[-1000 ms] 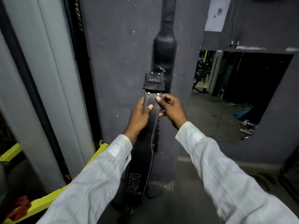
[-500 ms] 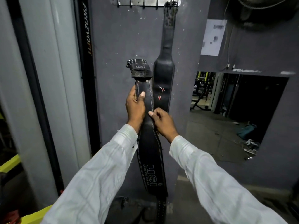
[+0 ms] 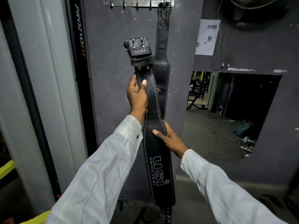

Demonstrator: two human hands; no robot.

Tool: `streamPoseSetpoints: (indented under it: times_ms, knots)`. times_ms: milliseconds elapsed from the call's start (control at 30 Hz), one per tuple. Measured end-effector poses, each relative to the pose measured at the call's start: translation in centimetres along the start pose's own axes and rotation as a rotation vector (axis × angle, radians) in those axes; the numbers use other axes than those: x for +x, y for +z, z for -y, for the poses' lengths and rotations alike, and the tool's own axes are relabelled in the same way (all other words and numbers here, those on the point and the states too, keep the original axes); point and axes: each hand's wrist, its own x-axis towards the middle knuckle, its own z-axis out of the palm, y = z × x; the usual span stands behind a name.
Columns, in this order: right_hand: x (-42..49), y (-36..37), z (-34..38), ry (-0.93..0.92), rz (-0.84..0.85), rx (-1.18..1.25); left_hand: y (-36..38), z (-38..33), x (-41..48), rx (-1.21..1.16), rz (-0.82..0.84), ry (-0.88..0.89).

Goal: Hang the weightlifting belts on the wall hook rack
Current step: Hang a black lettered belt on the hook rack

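Observation:
I hold a black leather weightlifting belt [image 3: 152, 101] upright in front of a grey wall; white "USI UNIVERSAL" lettering shows on its wide lower part. My left hand [image 3: 137, 96] grips its narrow strap just under the buckle end [image 3: 140, 50]. Lower down, my right hand [image 3: 169, 139] clasps the wide part from the right edge. A metal wall hook rack [image 3: 129, 3] runs along the top of the wall, well above the buckle. A second black belt [image 3: 162, 46] hangs from the rack's rightmost hook, partly hidden behind the held belt.
A black upright marked "PROZVOFIT" [image 3: 80, 50] and a pale pillar [image 3: 53, 78] stand to the left. A mirror [image 3: 226, 113] low on the right wall reflects gym gear. A paper sheet [image 3: 206, 37] is stuck above it. Yellow frame parts [image 3: 6, 168] sit at lower left.
The belt has risen and its buckle end is nearer the rack. My right hand slid down from the strap to the wide part; my view tilted up, showing the hook rack.

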Motion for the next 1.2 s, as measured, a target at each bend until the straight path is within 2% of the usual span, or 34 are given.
streamPoseSetpoints:
  times_ms: [33, 200, 267, 333, 400, 500, 567, 633, 700, 767, 933, 1033, 1100, 1200]
  knots:
    - [-0.5, 0.1, -0.8, 0.029, 0.002, 0.018, 0.1, 0.0, 0.0, 0.001, 0.006, -0.002]
    - [-0.9, 1.4, -2.5, -0.005, -0.288, -0.092, 0.9, 0.1, -0.6, 0.015, -0.001, -0.016]
    - [-1.2, 1.4, -2.3, 0.008, -0.285, -0.017, 1.1, 0.4, -0.4, 0.023, 0.000, -0.006]
    - [-1.8, 1.5, -2.6, 0.042, -0.207, 0.095, 1.0, 0.6, 0.3, 0.040, 0.018, 0.000]
    - [-2.1, 1.5, -3.3, 0.056, -0.164, 0.069, 1.1, 0.6, 1.1, 0.038, 0.036, 0.000]
    - [-1.7, 2.2, -3.8, 0.021, -0.277, -0.046, 1.6, 0.4, 1.4, 0.041, 0.057, -0.002]
    - [-1.2, 2.3, -3.5, 0.016, -0.333, -0.032, 2.0, 0.1, 1.4, 0.034, 0.052, 0.003]
    - [-0.9, 1.9, -3.3, 0.037, -0.289, 0.023, 2.0, -0.1, 2.1, 0.032, 0.044, 0.016]
    - [-0.9, 1.3, -3.7, 0.113, -0.171, 0.086, 1.6, -0.2, 3.3, 0.034, 0.040, 0.029]
    - [-1.1, 1.1, -4.5, 0.153, -0.112, 0.012, 1.5, -0.5, 4.0, 0.032, 0.036, 0.035]
    - [-0.4, 1.9, -4.9, 0.158, -0.270, -0.180, 1.8, -1.3, 4.3, 0.015, 0.031, 0.068]
    - [-1.0, 1.7, -3.8, 0.131, -0.232, -0.099, 1.5, -1.4, 5.0, 0.032, 0.041, 0.086]
    - [-1.7, 1.7, -4.0, 0.162, -0.119, -0.010, 1.3, -1.7, 5.3, 0.040, 0.045, 0.086]
    - [-2.4, 2.0, -5.1, 0.150, -0.103, -0.106, 1.2, -1.9, 5.4, 0.036, 0.055, 0.092]
